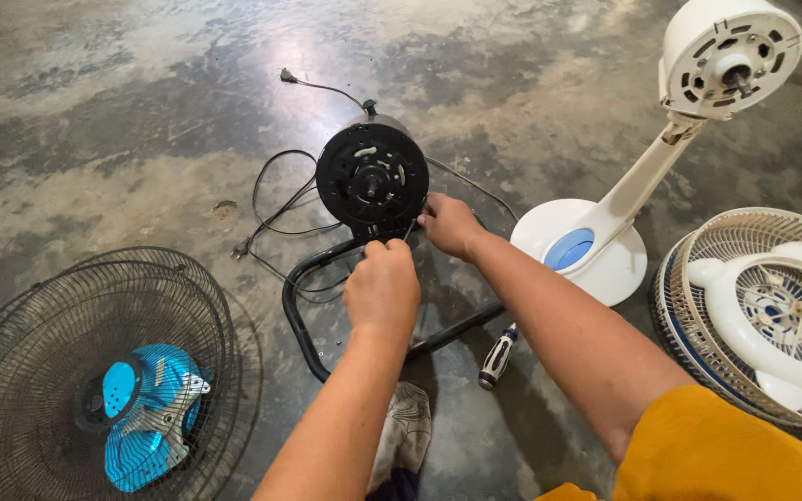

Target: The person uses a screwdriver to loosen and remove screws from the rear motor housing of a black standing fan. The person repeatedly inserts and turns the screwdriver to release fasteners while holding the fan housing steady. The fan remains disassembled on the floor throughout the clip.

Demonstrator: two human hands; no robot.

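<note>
Both fists closed at the foot of the black fan motor (372, 176), upright on its black tube stand (303, 320) on the concrete floor.
Left hand (382, 289) pinches something small I can't make out; right hand (452, 225) grips the housing's lower edge. Risky: a slip could tip the motor, or I snag the cord (276, 209). Screwdriver (497, 356) lies beside my right forearm.

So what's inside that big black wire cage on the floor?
Inside the black wire cage, blue fan blades lie with a grey hub piece on them. The floor beneath the blades is covered, so I cannot see it.
</note>
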